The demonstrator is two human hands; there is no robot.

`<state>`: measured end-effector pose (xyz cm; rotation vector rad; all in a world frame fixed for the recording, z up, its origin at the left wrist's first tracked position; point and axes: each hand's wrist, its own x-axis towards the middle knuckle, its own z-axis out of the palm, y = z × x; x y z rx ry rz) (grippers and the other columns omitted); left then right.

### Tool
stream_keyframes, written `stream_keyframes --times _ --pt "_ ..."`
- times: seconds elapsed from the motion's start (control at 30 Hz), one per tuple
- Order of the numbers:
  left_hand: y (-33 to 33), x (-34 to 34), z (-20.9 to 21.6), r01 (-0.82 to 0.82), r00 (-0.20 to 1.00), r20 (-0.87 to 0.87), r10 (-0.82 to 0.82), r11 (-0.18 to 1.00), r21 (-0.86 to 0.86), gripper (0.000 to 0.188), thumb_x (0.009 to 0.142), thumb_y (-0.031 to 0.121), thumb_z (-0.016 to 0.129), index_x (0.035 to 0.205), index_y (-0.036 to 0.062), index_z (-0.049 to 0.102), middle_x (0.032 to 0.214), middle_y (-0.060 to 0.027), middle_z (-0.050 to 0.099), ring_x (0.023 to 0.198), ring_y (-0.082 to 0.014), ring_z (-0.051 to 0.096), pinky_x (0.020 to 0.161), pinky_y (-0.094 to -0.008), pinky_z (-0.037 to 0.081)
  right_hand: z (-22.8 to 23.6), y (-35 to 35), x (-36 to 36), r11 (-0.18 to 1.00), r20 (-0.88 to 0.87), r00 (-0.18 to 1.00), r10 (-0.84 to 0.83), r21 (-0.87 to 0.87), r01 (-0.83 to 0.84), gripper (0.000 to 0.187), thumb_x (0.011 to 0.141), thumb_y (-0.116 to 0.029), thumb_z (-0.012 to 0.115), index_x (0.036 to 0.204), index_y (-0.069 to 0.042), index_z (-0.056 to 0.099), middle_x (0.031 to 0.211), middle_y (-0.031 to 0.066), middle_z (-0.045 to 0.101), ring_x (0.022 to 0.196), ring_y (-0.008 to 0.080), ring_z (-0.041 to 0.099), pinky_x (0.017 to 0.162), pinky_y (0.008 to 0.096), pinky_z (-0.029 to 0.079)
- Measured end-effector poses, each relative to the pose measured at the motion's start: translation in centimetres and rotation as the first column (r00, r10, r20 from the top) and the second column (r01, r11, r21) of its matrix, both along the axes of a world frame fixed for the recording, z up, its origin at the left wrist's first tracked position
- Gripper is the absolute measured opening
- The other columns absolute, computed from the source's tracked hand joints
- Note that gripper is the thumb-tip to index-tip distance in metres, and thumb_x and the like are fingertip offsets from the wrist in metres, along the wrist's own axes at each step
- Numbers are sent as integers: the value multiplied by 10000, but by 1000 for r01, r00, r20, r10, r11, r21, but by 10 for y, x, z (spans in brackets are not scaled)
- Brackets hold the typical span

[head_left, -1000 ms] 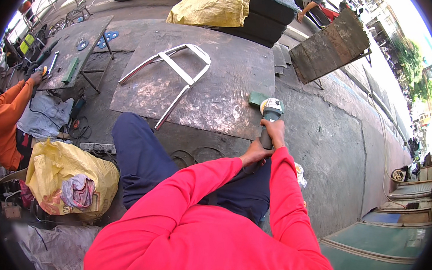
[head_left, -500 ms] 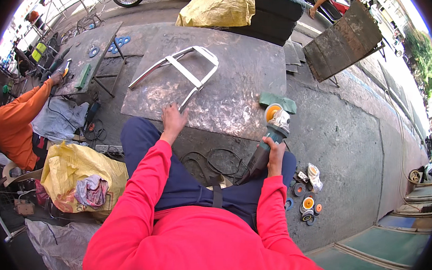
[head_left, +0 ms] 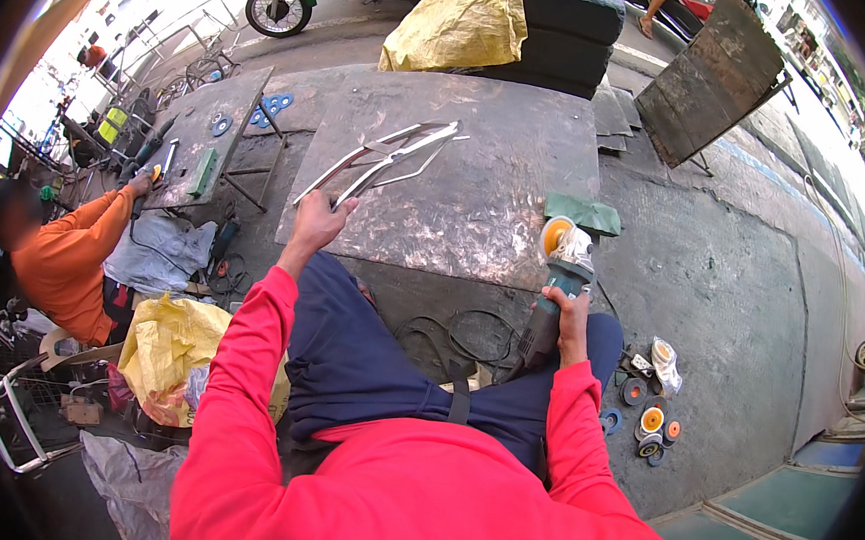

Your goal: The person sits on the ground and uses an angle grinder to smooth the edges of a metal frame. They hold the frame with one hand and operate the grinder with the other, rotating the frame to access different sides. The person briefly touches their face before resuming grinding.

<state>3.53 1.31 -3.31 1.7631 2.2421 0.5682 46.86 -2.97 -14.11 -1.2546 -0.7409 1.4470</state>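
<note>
My left hand (head_left: 320, 224) is closed around the near ends of a pale metal frame (head_left: 394, 155) of bent bars with a crosspiece. The frame is tipped up on edge over the worn metal sheet (head_left: 488, 189). In my right hand (head_left: 571, 320) is an angle grinder (head_left: 567, 279), gripped by its dark body beside my right knee. Its head points away from me, and an orange-centred disc (head_left: 556, 237) faces up. Whether the disc is spinning cannot be made out. Just beyond the grinder head lies a folded green cloth (head_left: 583, 213).
Several grinding discs (head_left: 652, 420) lie on the ground at my right. Black cable (head_left: 458, 337) loops between my legs. A co-worker in orange (head_left: 76, 270) works at a low table (head_left: 196, 143) on the left. A yellow sack (head_left: 174, 347) stands at my left; dark blocks (head_left: 564, 33) stand beyond the sheet.
My left hand has taken hold of the frame and turned it from lying flat up onto its edge. The grinder stays in my right hand. The whole view has shifted slightly.
</note>
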Motion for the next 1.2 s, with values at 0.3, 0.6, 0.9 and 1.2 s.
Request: stream_keyframes --times 0.3,0.6,0.9,1.2 --pt "-21 -10 79 22 986 168 -20 1000 -8 531 885 432 668 698 -64 674 488 -126 528 457 -181 536 484 -392 415 -4 4 -2 1000 35 999 3 3 -3 246 711 -56 725 899 31 592 748 78 621 553 201 644 505 315 531" --pt "-51 33 122 12 541 840 37 999 -52 483 984 465 541 788 25 575 579 17 494 432 -47 426 393 -214 349 0 2 -3 1000 13 1000 -12 23 11 254 711 -51 714 906 40 579 742 87 616 539 210 638 500 322 534" --pt "-39 24 40 41 -116 958 264 965 -261 453 1009 475 468 860 49 501 602 38 405 452 -64 375 429 -237 339 4 -2 3 1000 -8 1000 -30 -5 30 270 692 -57 724 901 35 581 746 86 615 534 203 627 494 325 531" --pt "-69 -34 -44 -75 -364 811 459 853 -517 429 1022 449 432 838 63 461 583 62 390 453 -38 352 416 -198 338 8 -5 2 1000 7 1000 -16 8 16 260 719 -87 699 905 44 574 742 109 626 568 224 657 512 334 544"
